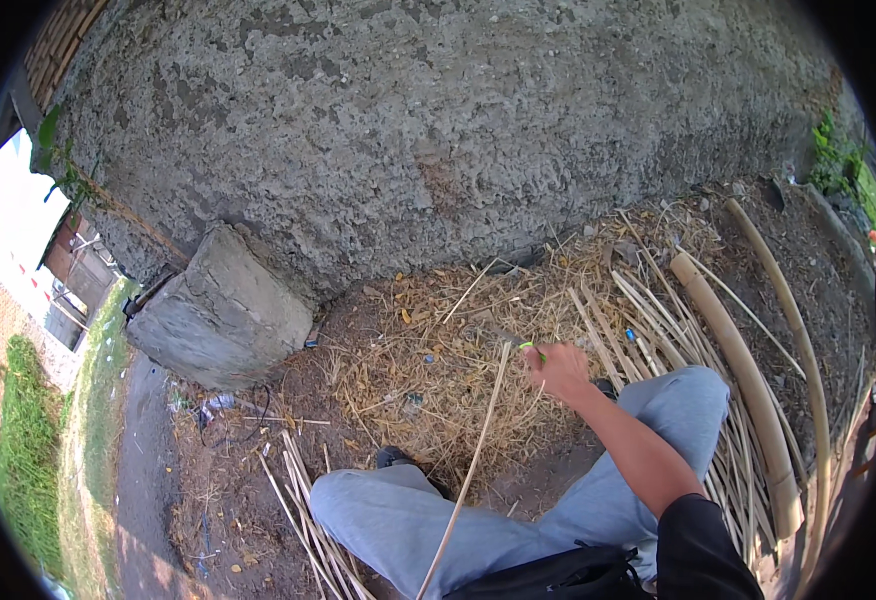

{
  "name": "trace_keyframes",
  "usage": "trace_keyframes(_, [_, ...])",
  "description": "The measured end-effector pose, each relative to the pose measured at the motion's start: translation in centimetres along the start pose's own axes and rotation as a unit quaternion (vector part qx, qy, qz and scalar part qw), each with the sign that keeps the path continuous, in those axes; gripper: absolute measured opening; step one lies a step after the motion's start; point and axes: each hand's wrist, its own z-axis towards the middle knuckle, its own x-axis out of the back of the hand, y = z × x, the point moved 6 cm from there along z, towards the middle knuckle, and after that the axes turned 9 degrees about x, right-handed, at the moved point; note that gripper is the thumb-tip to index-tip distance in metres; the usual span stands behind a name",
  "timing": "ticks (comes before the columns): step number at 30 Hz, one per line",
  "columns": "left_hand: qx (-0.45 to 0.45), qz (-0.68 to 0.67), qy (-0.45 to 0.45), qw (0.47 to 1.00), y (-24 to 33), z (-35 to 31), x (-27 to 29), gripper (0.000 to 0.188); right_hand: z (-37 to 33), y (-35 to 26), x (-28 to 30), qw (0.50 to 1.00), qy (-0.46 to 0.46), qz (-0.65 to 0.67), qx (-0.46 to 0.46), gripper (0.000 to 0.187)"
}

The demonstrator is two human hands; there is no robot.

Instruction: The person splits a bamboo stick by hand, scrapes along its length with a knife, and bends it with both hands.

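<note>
My right hand (560,370) is closed around the bright green handle of a knife (507,336), in front of my bent knees. Its greyish blade points left and blends with the litter behind it. A long, thin, pale bamboo strip (475,462) slants up from the lower edge across my lap. The strip's upper end comes to the blade, close beside my fingers; I cannot tell whether they touch. My left hand is out of the picture, and so is the strip's lower end.
Split bamboo strips (658,318) and a thick bamboo pole (736,375) lie at my right. More strips (303,515) lie at my left, near a concrete block (223,315). Straw-like shavings (438,385) cover the ground before a rough grey wall (458,130).
</note>
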Motion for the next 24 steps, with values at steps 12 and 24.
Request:
trace_keyframes(12, [0.047,-0.050,0.131,0.989,-2.1,1.2,1.7,0.043,-2.7,3.8,-6.3,0.943,-0.270,-0.192,-0.043,0.034])
trace_keyframes(24, [0.019,-0.071,0.085,0.994,3.3,3.8,-0.1,0.049,-3.5,-4.6,9.4,0.987,0.112,0.101,0.048,0.029])
